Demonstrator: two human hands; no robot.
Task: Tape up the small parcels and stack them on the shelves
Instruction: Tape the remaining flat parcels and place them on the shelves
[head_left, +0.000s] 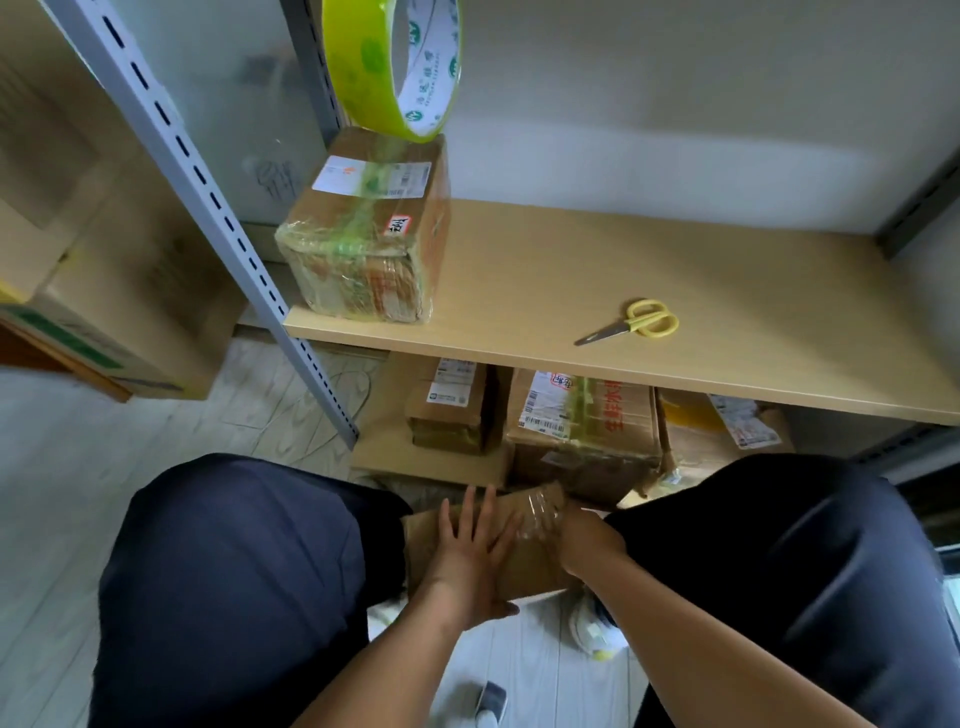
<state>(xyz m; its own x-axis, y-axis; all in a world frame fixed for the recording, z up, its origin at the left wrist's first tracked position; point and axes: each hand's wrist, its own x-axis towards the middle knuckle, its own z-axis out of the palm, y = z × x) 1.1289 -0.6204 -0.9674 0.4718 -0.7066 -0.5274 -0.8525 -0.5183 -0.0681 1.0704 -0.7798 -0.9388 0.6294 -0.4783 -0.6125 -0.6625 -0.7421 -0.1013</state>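
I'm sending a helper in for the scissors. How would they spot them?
Look at the wooden shelf at knee height. The scissors lie flat near its front edge, right of the taped box. They are the only yellow-handled tool there, lying alone on bare wood.

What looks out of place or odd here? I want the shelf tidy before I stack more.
The tape roll stands on edge on top of the taped parcel at the shelf's left end, where it could roll off. The scissors lie loose near the shelf's front edge. Nothing looks spilled or torn.
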